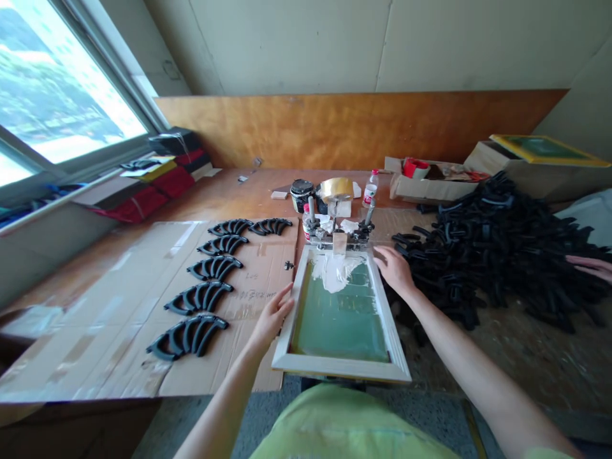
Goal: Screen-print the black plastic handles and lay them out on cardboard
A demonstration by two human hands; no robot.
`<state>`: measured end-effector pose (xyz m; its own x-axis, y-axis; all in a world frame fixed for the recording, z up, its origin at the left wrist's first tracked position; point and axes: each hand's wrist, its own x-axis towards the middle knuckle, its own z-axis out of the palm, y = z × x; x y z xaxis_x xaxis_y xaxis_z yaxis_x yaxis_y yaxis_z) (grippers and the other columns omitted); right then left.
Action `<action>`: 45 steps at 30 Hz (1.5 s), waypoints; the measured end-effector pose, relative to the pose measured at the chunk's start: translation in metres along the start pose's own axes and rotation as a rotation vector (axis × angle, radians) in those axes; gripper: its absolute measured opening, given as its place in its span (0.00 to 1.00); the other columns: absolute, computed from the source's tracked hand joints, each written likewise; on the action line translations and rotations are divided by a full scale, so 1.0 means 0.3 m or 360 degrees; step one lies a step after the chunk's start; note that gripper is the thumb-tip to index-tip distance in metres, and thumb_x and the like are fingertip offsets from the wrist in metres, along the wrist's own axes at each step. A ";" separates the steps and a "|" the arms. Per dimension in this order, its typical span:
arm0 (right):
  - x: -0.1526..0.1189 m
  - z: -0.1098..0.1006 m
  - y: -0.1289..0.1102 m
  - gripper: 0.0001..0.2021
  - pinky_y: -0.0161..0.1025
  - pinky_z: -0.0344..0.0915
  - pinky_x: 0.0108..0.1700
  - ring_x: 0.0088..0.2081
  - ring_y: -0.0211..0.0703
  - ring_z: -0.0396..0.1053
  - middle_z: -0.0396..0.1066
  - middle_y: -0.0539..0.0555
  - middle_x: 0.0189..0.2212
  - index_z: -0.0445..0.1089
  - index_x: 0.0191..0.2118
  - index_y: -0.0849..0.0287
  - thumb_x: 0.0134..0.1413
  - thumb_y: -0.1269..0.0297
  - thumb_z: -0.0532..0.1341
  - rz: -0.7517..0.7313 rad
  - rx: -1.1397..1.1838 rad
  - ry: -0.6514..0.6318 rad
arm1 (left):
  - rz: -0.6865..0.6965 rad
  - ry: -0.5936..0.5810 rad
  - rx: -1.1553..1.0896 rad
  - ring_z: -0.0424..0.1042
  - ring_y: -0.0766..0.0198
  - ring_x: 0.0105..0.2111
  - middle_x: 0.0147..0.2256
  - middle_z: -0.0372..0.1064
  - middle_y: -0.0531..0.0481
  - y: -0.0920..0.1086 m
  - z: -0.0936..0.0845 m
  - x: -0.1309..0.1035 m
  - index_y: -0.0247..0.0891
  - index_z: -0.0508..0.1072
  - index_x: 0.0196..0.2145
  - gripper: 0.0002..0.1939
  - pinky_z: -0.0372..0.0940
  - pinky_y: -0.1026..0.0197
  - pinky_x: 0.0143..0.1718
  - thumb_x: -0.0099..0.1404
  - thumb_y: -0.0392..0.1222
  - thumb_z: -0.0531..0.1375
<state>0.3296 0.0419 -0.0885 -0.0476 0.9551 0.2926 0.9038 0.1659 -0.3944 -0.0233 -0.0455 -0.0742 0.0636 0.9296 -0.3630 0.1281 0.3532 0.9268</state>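
Observation:
A silk-screen printing frame (399,363) lies in front of me, with green mesh (339,325) and white ink (337,271) smeared over its far part. A clamp stand (342,237) adjoins its far end. My left hand (273,315) is beside the frame's left side, fingers stretched forward and slightly apart, holding nothing visible. At the far right corner, my right hand (396,268) reaches to the frame's edge with its fingers extended; whether they touch it is unclear. Left of the frame, several black curved, ribbed plastic parts (189,336) lie in a column on cardboard (129,331).
A large heap of black plastic parts (507,248) covers the right side, with another person's hand (590,264) at its edge. Behind the clamp stand are an ink jar (302,194), a tape roll (337,189) and a bottle (370,189). An open carton (433,187) stands farther back.

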 end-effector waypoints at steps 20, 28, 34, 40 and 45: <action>0.011 0.166 -0.284 0.08 0.40 0.60 0.44 0.44 0.49 0.65 0.72 0.60 0.38 0.70 0.38 0.60 0.55 0.74 0.55 -0.0352 -0.0398 -0.0317 | 0.0045 -0.0005 0.0066 0.69 0.62 0.30 0.32 0.71 0.51 -0.309 0.007 0.131 0.40 0.57 0.63 0.39 0.63 0.63 0.30 0.60 0.61 0.57; -0.052 0.084 -0.248 0.06 0.37 0.60 0.38 0.40 0.45 0.65 0.70 0.53 0.32 0.70 0.33 0.58 0.54 0.74 0.57 -0.1044 -0.0019 -0.0516 | 0.0092 0.0075 0.0127 0.71 0.60 0.33 0.33 0.72 0.49 -0.308 0.009 0.125 0.40 0.60 0.62 0.37 0.64 0.62 0.33 0.60 0.60 0.57; -0.065 0.137 -0.267 0.08 0.39 0.61 0.40 0.41 0.48 0.64 0.70 0.57 0.34 0.70 0.35 0.60 0.55 0.76 0.56 -0.0886 -0.0050 -0.0237 | 0.0057 0.0101 0.0052 0.70 0.62 0.29 0.30 0.72 0.51 -0.251 0.018 0.094 0.37 0.62 0.61 0.38 0.63 0.63 0.29 0.58 0.60 0.60; -0.070 0.111 -0.256 0.10 0.38 0.63 0.42 0.42 0.45 0.67 0.72 0.54 0.38 0.71 0.44 0.57 0.57 0.69 0.59 -0.0919 0.0109 -0.0322 | 0.0001 0.0085 -0.0089 0.70 0.63 0.27 0.30 0.73 0.50 -0.176 0.032 0.055 0.36 0.60 0.61 0.41 0.63 0.64 0.28 0.55 0.60 0.62; 0.179 0.066 -0.286 0.28 0.37 0.63 0.41 0.40 0.45 0.70 0.73 0.52 0.44 0.61 0.62 0.46 0.55 0.62 0.63 -0.0397 0.0071 -0.0239 | 0.0001 -0.0007 -0.0082 0.70 0.63 0.27 0.30 0.73 0.51 -0.043 0.001 -0.001 0.39 0.60 0.62 0.43 0.61 0.65 0.26 0.54 0.61 0.63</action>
<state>0.2411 0.0840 -0.0563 -0.3315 0.9085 0.2543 0.8369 0.4076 -0.3653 -0.0247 -0.0503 -0.0861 0.0679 0.9295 -0.3625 0.0771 0.3573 0.9308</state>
